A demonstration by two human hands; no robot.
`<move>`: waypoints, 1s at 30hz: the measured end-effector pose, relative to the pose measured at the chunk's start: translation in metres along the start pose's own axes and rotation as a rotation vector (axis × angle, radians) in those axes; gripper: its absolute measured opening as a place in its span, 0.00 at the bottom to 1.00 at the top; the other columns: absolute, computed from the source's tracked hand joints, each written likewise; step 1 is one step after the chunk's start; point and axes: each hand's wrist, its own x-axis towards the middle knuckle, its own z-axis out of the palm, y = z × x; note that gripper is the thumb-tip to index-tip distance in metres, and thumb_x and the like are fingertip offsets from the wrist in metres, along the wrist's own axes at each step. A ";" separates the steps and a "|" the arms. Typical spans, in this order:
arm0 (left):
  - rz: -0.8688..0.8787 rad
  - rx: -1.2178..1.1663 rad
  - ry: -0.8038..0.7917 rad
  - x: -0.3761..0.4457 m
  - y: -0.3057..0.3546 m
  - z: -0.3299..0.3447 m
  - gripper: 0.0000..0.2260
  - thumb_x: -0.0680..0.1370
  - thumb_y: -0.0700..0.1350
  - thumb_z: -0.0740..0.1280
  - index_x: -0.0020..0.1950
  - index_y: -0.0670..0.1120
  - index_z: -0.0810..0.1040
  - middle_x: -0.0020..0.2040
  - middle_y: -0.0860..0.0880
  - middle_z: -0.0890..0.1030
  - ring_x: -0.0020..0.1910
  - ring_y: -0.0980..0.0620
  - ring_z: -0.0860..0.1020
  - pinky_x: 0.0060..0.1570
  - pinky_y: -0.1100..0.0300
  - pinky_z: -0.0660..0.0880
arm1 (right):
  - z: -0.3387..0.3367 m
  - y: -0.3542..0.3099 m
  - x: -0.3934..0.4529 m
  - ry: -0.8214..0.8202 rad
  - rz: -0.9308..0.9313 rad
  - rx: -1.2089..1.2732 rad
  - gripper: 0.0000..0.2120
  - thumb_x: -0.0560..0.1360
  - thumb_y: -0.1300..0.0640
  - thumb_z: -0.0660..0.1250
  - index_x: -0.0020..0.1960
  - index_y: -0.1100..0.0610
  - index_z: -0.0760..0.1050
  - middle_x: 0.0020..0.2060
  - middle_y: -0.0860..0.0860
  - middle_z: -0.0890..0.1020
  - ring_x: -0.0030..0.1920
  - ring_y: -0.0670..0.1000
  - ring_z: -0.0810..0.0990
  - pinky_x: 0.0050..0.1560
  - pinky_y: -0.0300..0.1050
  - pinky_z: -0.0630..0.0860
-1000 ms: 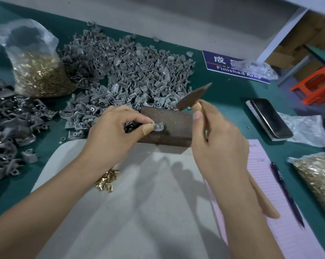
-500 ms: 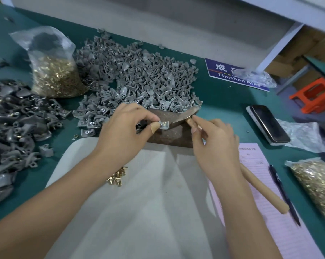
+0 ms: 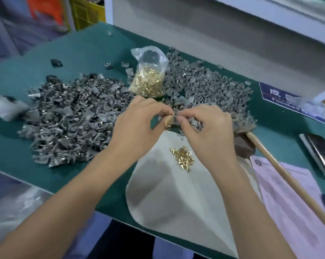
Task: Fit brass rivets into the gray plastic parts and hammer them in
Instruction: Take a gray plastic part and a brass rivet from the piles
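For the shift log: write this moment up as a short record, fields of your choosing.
left hand: pinches a small gray part at its fingertips
right hand: fingertips meet the left's at the same part; rivet there too small to tell
hammer: lying on the table, unheld, head on the brown block
loose rivets: small heap on the white sheet
rivet bag: between the two gray piles
stage: fitting, not hammering

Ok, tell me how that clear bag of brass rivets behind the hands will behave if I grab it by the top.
The bag of brass rivets is thin film with a crumpled neck, so it will probably sag. Packed with metal, it is likely heavy for its size. Its top looks loosely gathered, so rivets may spill if it tips.
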 end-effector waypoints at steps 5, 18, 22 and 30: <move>-0.055 0.156 0.060 -0.015 -0.035 -0.053 0.03 0.78 0.50 0.72 0.51 0.56 0.84 0.46 0.59 0.82 0.51 0.52 0.74 0.50 0.54 0.75 | 0.048 -0.048 0.022 -0.124 -0.100 -0.094 0.05 0.80 0.49 0.68 0.50 0.45 0.82 0.48 0.41 0.82 0.53 0.48 0.77 0.54 0.49 0.67; -0.237 0.198 0.028 -0.031 -0.066 -0.092 0.12 0.80 0.52 0.68 0.63 0.53 0.81 0.53 0.54 0.80 0.59 0.49 0.73 0.62 0.52 0.70 | 0.109 -0.089 0.038 -0.348 -0.131 -0.092 0.05 0.79 0.54 0.67 0.52 0.52 0.81 0.50 0.49 0.82 0.56 0.55 0.76 0.56 0.55 0.73; -0.199 0.073 0.040 -0.017 -0.042 -0.072 0.08 0.80 0.50 0.67 0.59 0.55 0.81 0.49 0.57 0.78 0.56 0.54 0.74 0.56 0.54 0.74 | 0.092 -0.071 0.037 -0.320 -0.103 -0.085 0.04 0.75 0.59 0.65 0.48 0.57 0.78 0.42 0.52 0.79 0.48 0.59 0.76 0.46 0.56 0.74; -0.108 -0.012 -0.060 0.003 -0.006 -0.004 0.06 0.80 0.51 0.68 0.55 0.56 0.82 0.43 0.62 0.77 0.43 0.62 0.72 0.45 0.57 0.75 | 0.032 0.017 0.015 -0.230 0.089 -0.140 0.05 0.79 0.50 0.66 0.48 0.47 0.81 0.43 0.44 0.82 0.46 0.50 0.78 0.43 0.49 0.75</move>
